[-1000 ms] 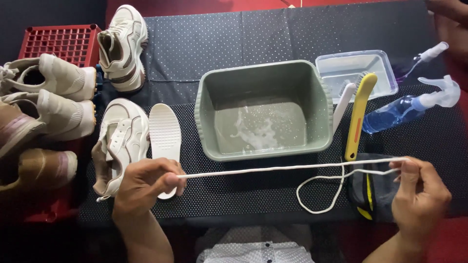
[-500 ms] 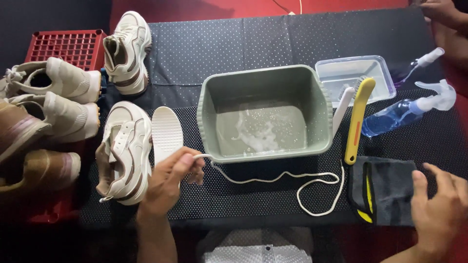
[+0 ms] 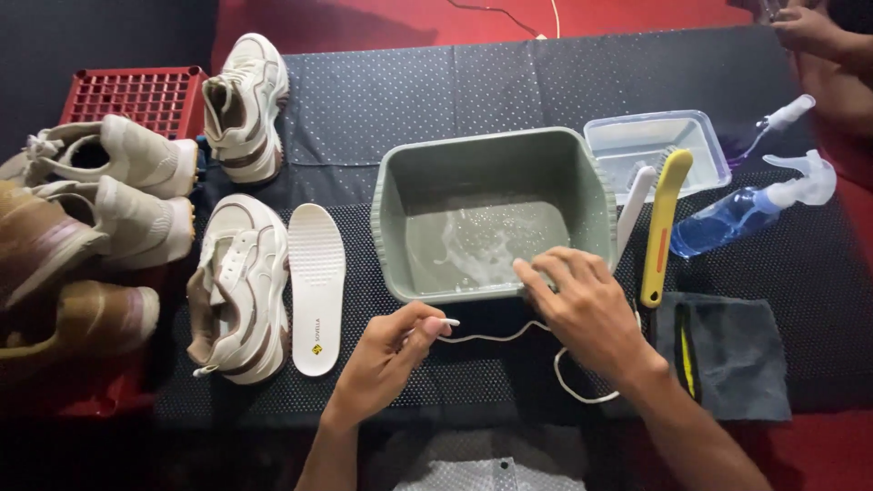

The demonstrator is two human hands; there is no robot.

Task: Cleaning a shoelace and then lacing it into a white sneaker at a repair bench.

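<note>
My left hand (image 3: 393, 353) pinches one end of a white shoelace (image 3: 496, 336) in front of a grey-green tub (image 3: 391, 227) of soapy water. The lace sags across the dark dotted mat and loops under my right hand (image 3: 582, 314). That hand lies over the lace at the tub's near rim, fingers curled on it. A white sneaker without its lace (image 3: 238, 286) and a white insole (image 3: 316, 286) lie left of the tub.
A yellow-handled brush (image 3: 662, 227), a clear plastic box (image 3: 650, 145), a blue spray bottle (image 3: 746, 214) and a dark cloth (image 3: 727, 355) sit to the right. More shoes and a red crate (image 3: 132, 95) are at left. Another person's hand (image 3: 809, 32) is at top right.
The lace was stretched taut between both hands, then my right hand let go. It has now come back left onto the lace by the tub, and the lace hangs slack.
</note>
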